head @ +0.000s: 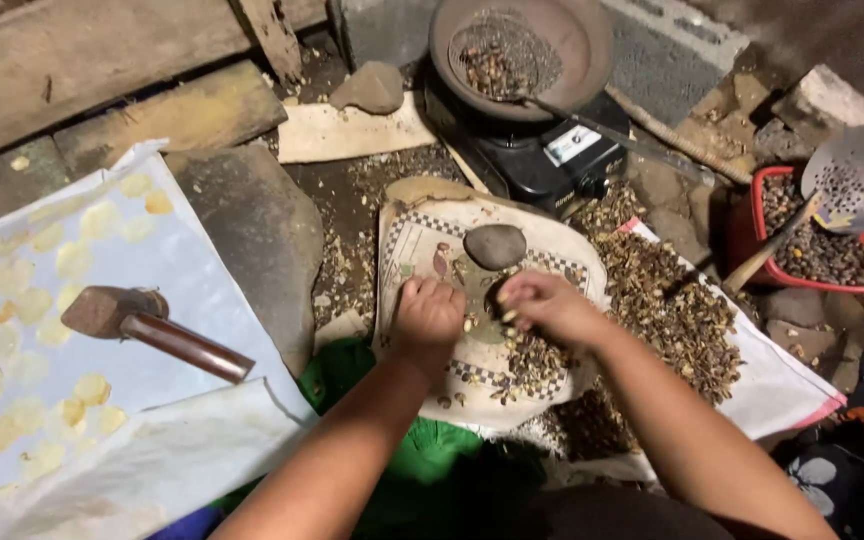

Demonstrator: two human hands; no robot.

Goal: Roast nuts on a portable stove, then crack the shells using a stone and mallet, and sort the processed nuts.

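Shelling nuts (512,345) w/ both hands (487,312)

A small rectangular label (572,145), white with a blue patch, sits on the top front face of the black stove (542,165) beneath the pan.

Left hand (427,318) fisted, right hand (542,305) pinched, both forearms extended

Both hands over checkered cloth (422,235). Left hand (427,318) curled into a fist. Right hand (544,305) pinches small seeds (527,360). Grey stone (494,246) just above. Wooden mallet (147,325) lies on white sheet (167,270), well left.
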